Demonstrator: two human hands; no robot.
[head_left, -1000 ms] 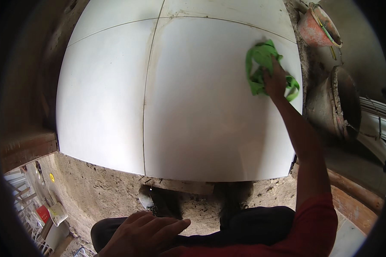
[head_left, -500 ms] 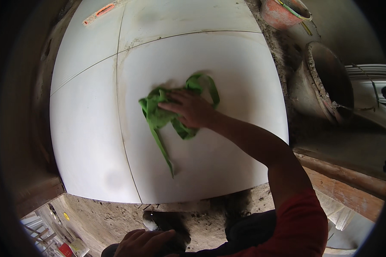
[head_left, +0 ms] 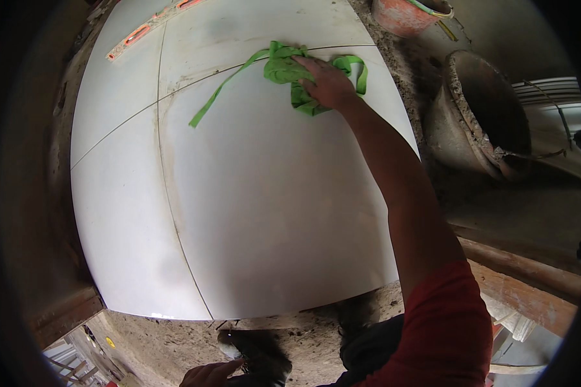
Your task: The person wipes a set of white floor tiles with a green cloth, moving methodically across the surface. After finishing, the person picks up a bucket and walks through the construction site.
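Observation:
My right hand (head_left: 329,85) lies on a crumpled green cloth (head_left: 281,69), pressing it onto a large white floor tile (head_left: 271,193) near its far edge. My fingers reach over the cloth, and the thumb points toward the left. One long strip of the cloth trails to the left and toward me; a loop of it sticks out right of the hand. Low in the view, my left hand (head_left: 208,374) rests by my knee with no object visible in it. Its fingers lie loosely over the leg, and the picture's lower edge cuts it off.
More white tiles (head_left: 119,213) adjoin at left and beyond, with dirty joints. An orange-and-white spirit level (head_left: 139,33) lies on the far left. Along the right stand a reddish bucket (head_left: 403,16) and a large mortar-crusted tub (head_left: 448,129). Rough, gritty ground (head_left: 168,342) borders the near tile edge.
My right hand has slid the green cloth away from me and to the right, up to the far joint. The long strip now trails leftward. My left hand sits lower in the view.

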